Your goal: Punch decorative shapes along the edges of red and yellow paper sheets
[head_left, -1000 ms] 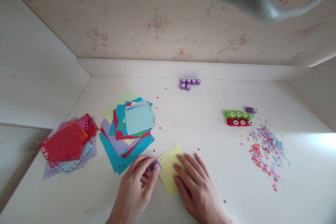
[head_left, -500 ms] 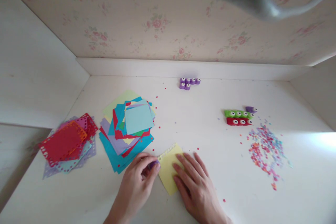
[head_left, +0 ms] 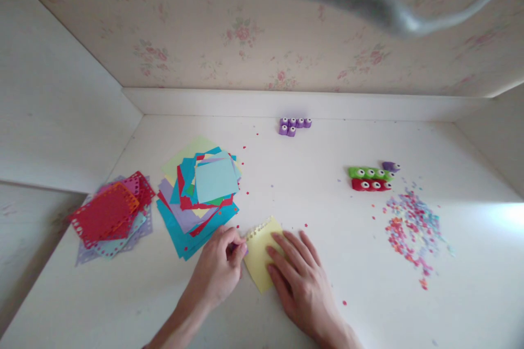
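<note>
A small yellow paper square point(head_left: 258, 255) lies near the front of the white desk point(head_left: 311, 212), with a row of punched holes along its upper left edge. My left hand point(head_left: 219, 270) is closed around a small purple paper punch point(head_left: 240, 249), mostly hidden by the fingers, pressed at the paper's left edge. My right hand point(head_left: 301, 281) lies flat with fingers spread, holding the yellow paper down on its right side.
A loose pile of coloured paper squares point(head_left: 200, 191) lies left of centre, and a pile of punched sheets point(head_left: 110, 215) at far left. Purple punches point(head_left: 293, 125) stand at the back, green and red punches point(head_left: 370, 179) at right, beside a heap of confetti point(head_left: 413, 229).
My left hand has curled tighter over the purple punch, which now shows less. The view has shifted slightly; the right hand stays flat on the yellow paper.
</note>
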A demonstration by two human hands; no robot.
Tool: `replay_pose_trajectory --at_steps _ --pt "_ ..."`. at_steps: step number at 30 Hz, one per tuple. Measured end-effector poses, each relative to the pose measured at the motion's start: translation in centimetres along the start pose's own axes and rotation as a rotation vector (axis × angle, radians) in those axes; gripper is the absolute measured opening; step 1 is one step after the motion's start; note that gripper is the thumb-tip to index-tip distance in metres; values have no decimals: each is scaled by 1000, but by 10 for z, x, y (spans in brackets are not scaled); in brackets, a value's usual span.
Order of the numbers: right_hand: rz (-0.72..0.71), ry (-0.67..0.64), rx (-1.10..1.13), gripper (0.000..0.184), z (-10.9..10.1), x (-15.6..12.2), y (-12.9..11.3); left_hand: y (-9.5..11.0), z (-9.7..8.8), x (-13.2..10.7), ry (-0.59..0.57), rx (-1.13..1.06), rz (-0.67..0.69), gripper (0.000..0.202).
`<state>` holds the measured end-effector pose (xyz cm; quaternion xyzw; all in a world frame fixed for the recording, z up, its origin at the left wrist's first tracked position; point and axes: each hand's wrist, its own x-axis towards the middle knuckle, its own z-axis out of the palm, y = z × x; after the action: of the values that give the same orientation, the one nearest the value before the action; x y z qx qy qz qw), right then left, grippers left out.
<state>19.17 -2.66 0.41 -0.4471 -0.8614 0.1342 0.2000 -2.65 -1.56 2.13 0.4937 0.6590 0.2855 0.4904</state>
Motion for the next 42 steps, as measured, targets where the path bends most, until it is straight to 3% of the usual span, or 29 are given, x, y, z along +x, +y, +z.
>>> replay_pose_trajectory --at_steps 4,7,11,17,23,29,34,39,42 --pt "-4 24 6 29 -2 0 -2 4 -3 0 -67 -69 -71 27" --pt "0 38 4 28 -2 0 -2 3 -10 -7 -73 -87 -41 31" --pt "5 39 10 28 -4 -1 -4 -9 -25 -27 14 -33 66 32" --pt "2 58 14 27 -1 -1 -3 -37 -41 -54 194 226 226 31" --pt "0 126 129 27 -5 -5 -15 -45 -27 -54 323 498 442 26" --pt "6 -44 377 43 -27 -2 -46 -27 -3 -53 86 385 648 27" --pt "74 -78 537 28 -42 4 -50 -22 13 -50 77 306 689 25" --pt "244 1 688 14 -47 5 -35 -29 15 -39 222 432 827 25" --pt "394 117 691 16 -61 11 6 -34 8 -35 280 618 984 22"
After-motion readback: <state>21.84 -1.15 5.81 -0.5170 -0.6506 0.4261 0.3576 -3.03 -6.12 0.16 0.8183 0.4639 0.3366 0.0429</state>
